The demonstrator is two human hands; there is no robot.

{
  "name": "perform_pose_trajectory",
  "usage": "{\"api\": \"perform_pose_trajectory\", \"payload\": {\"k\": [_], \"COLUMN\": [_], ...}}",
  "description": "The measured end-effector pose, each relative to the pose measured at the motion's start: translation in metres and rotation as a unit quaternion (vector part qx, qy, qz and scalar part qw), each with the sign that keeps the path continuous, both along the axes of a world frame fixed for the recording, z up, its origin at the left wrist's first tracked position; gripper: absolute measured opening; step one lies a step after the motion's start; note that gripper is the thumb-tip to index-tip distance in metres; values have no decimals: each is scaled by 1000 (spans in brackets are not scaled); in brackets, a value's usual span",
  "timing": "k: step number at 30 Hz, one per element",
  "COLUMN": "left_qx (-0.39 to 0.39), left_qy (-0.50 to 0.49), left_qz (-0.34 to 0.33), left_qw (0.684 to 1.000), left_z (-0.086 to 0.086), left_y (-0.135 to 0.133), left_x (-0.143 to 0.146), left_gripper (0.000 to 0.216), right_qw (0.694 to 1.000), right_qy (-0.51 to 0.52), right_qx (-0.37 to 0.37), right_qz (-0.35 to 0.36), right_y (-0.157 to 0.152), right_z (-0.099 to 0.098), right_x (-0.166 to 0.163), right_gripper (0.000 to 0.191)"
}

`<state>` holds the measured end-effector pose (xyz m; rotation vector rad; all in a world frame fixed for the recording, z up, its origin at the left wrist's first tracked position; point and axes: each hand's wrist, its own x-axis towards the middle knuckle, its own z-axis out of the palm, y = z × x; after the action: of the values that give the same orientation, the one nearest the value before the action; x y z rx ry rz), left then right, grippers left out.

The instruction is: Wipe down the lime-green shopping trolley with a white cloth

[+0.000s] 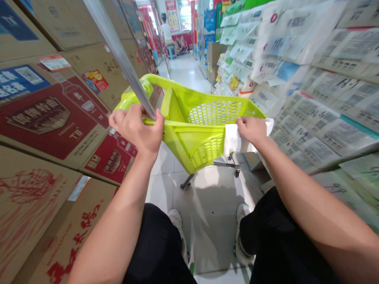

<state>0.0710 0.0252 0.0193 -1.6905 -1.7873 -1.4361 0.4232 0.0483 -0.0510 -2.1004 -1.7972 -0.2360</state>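
Note:
A bright green plastic shopping cart (180,144) with perforated sides stands in front of me on caster wheels. My left hand (137,128) is closed on its near rim at the left corner, right beside the lower end of a grey metal pole (118,49) that slants up out of view. A white cloth (232,140) is draped over the near rim at the right. My right hand (252,128) grips the cloth against that rim, thumb on the inner side. The part of the basket that shows holds nothing I can make out.
Stacked cardboard cartons (44,114) line the left side closely. On the right, shelves of white plastic-wrapped packs (325,86) rise above the tiled floor (204,221). Down the aisle, a person (166,29) is near a blue stool (171,51).

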Motion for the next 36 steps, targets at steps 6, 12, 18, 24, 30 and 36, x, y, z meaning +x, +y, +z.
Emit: {"api": "perform_pose_trajectory", "payload": {"k": [6,12,18,24,30,36], "left_qx": [-40,-13,11,14,17,17], "left_qy": [-30,13,48,27,17,25], "left_qz": [-30,-21,-10,0,-11,-21], "left_qw": [998,1000,999,1000,1000,999], "left_z": [-1,-2,-1,-1,-3,-3], "left_y": [-25,-20,-5,-6,-16,-21], "left_x": [25,19,-5,-6,11,23], "left_gripper": [18,21,29,29,31,29], "right_qw": [990,966,993,999,997,957], "right_qy": [26,49,-3,-25,-13,70], "right_qx": [48,85,12,-1,38,135], "right_qz": [134,241,116,-30,71,246], "right_y": [-14,-28,-3,10,-7,-38], "right_z": [17,34,13,-6,4,27], "right_x": [-93,-157,-88,-6,-69,-169], "right_gripper": [60,59,69,63,61,59]}}
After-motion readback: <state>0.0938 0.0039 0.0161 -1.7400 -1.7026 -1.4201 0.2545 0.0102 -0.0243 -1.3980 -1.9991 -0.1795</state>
